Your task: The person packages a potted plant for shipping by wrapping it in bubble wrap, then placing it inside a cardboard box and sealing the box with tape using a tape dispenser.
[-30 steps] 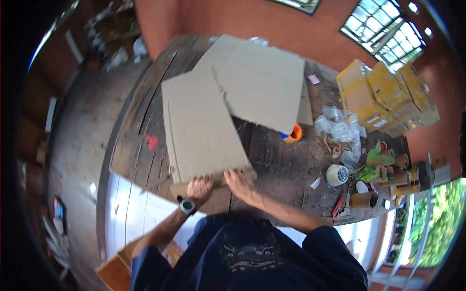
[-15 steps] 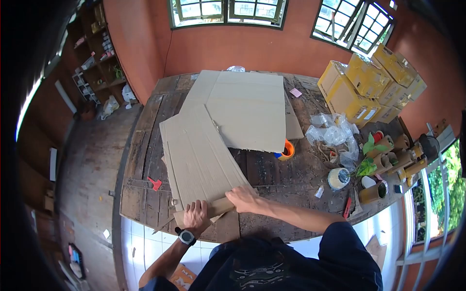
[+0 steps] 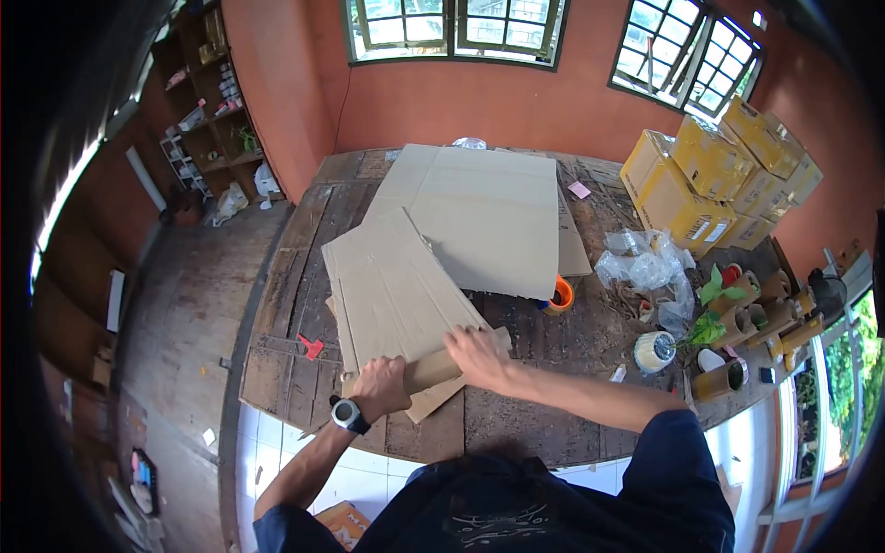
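Observation:
A long sheet of cardboard (image 3: 392, 290) lies slanted on the wooden table, its near edge turned up into a rolled fold (image 3: 431, 370). My left hand (image 3: 383, 385), with a watch on its wrist, is closed around the left end of that fold. At the right end, my right hand (image 3: 477, 358) presses on the fold with its fingers bent over it. Beneath the fold, a flat cardboard piece (image 3: 435, 398) pokes out toward me. Farther back lies a larger cardboard sheet (image 3: 493, 217), overlapped by the slanted one.
An orange tape roll (image 3: 562, 295) sits by the large sheet's corner. To the left lies a red tool (image 3: 311, 347). Bubble wrap (image 3: 645, 267), a ball of white string (image 3: 654, 351), bamboo pieces (image 3: 724, 378) and stacked yellow boxes (image 3: 682, 198) occupy the right side.
Both hands have moved away from my body along the sheet, turning the near edge farther over. More of the piece underneath shows. The camera view has shifted slightly.

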Available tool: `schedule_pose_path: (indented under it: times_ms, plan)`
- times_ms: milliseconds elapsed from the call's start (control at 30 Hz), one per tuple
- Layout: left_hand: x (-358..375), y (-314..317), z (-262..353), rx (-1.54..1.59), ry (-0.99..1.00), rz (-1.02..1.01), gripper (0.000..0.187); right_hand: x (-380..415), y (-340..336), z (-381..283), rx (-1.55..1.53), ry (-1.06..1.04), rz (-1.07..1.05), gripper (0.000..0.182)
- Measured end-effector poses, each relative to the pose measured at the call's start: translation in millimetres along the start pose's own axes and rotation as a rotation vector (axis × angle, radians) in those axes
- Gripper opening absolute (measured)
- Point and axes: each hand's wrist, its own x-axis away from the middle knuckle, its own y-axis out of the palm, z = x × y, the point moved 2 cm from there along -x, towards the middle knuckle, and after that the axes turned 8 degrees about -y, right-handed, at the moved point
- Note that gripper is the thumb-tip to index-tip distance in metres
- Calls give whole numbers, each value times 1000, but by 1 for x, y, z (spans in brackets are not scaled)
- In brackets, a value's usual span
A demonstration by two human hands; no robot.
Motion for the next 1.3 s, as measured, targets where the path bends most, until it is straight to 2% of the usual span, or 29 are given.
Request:
schedule_pose_path:
  times_ms: [100, 167, 200, 267, 300, 433, 567, 633, 700, 733, 767, 867, 933, 1000, 1133, 1200, 1233, 1300]
  plan:
    - [-6, -9, -4, -27, 22, -94, 29, 7, 13, -18, 52, -114, 107, 39]
    - [-4, -6, -1, -71, 7, -161, 32, 1, 22, -14, -8, -101, 119, 31]
    - [-1, 1, -2, 3, -15, -82, 32, 0, 26, -14, -44, -94, 121, 27]
    - [5, 32, -9, 143, -57, 87, 31, -7, 23, -13, -198, -62, -63, 27]
    - [13, 46, -8, 105, 10, 268, 30, -15, 19, -10, -270, -47, -149, 26]
    - [20, 59, -10, 100, -147, 189, 25, -25, 0, -18, -344, -36, -395, 20]
    - [21, 64, -11, 119, -144, 203, 19, -28, -5, -23, -409, -57, -529, 16]
    - [17, 65, -13, 132, -159, 121, 20, -31, -4, -20, -426, -58, -560, 20]
    - [5, 60, -16, 108, -136, 72, 22, -17, 39, -27, -270, 3, -310, 24]
    - [0, 59, -18, 62, -137, 20, 23, -13, 40, -33, -196, 32, -195, 27]
    - [-4, 58, -19, 27, -141, -33, 24, -7, 39, -38, 79, -92, -111, 31]
    - [-16, 62, -21, 1, -126, -157, 21, 2, 48, -57, 96, -87, 59, 30]
    - [-17, 67, -22, 16, -90, -199, 24, 6, 61, -52, 133, -129, 80, 28]
    - [-14, 74, -18, 116, -71, -78, 28, 0, 73, -49, 145, -151, 131, 27]
    - [-5, 90, -12, 119, -58, 111, 44, -14, 84, -34, -178, -128, -135, 25]
    - [1, 104, 3, 23, -119, 60, 46, -16, 64, -29, -329, -134, -319, 26]
    - [6, 111, 7, -89, -100, 126, 44, -20, 56, -28, -397, -136, -406, 26]
    - [4, 138, -9, 15, -161, 135, 39, -27, 75, -33, -482, -129, -483, 27]
